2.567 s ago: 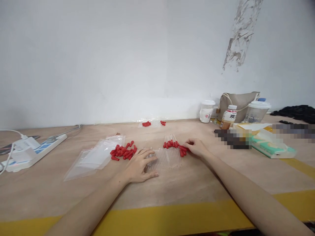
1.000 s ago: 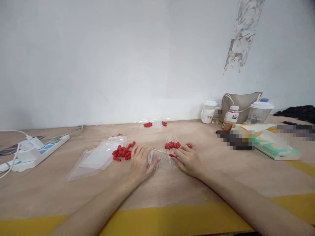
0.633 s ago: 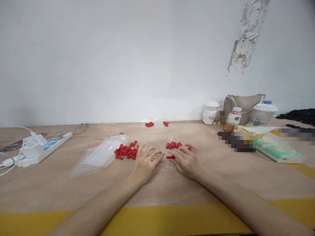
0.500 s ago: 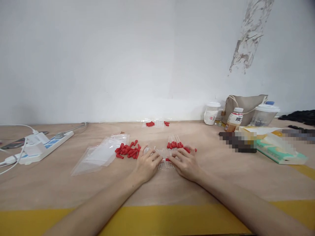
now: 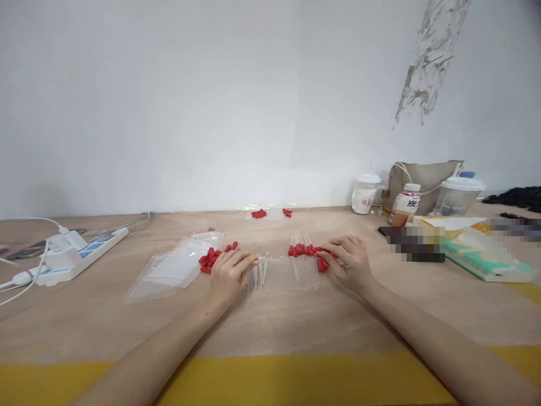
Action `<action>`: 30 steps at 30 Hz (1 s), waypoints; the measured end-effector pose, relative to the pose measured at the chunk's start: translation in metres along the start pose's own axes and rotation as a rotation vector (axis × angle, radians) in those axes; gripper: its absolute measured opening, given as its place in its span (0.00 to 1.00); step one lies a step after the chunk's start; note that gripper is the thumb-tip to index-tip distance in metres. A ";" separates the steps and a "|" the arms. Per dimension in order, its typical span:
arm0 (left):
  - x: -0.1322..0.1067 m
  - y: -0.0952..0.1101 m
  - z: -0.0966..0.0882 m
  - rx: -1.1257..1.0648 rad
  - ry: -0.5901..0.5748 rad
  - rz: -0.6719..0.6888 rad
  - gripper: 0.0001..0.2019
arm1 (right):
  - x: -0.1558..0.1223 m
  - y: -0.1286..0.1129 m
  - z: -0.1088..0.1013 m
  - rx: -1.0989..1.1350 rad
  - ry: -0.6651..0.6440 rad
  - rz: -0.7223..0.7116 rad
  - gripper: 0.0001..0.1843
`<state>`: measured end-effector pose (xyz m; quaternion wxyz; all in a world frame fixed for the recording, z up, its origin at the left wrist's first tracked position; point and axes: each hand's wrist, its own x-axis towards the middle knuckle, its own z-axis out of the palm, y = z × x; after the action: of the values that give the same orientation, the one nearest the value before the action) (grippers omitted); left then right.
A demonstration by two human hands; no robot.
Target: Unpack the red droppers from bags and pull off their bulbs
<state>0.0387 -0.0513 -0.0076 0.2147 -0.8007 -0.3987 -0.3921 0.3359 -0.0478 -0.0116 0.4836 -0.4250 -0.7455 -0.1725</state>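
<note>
A row of clear thin tubes (image 5: 283, 273), seemingly glass droppers, lies on the brown table covering. My left hand (image 5: 229, 276) rests at the row's left end, fingers curled together; whatever they may hold is hidden. Just behind it sits a pile of red rubber bulbs (image 5: 209, 258), partly covered by the hand. At the right end, my right hand (image 5: 350, 264) is closed with its fingertips on a red-bulbed dropper (image 5: 324, 250). Beside those fingertips lie other red bulbs (image 5: 322, 263). Several droppers with red bulbs fitted (image 5: 301, 249) lie side by side behind the tube row.
Clear plastic bags (image 5: 175, 268) lie left of the pile. Farther left is a power strip (image 5: 84, 259) with white cables. By the wall lies a bag of red bulbs and tubes (image 5: 273, 213). To the right stand a paper cup (image 5: 366, 194), a bottle (image 5: 404, 206) and a tissue pack (image 5: 486, 256).
My hands have moved apart from the middle of the tube row: the left toward the bulb pile, the right to the red bulbs. The dropper with a red bulb went rightward with my right hand.
</note>
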 end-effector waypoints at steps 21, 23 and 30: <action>0.013 0.029 0.027 -0.031 -0.232 0.148 0.10 | 0.002 0.049 0.015 0.171 -0.358 0.528 0.14; 0.013 0.031 0.026 -0.053 -0.266 0.160 0.10 | 0.000 0.051 0.019 0.161 -0.382 0.523 0.13; 0.008 0.034 0.025 -0.196 -0.330 0.075 0.09 | -0.004 0.061 0.030 0.262 -0.406 0.542 0.16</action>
<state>0.0805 -0.0509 -0.0170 0.0819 -0.8856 -0.3583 -0.2839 0.3689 0.0055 -0.0390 0.4042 -0.5671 -0.7024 0.1469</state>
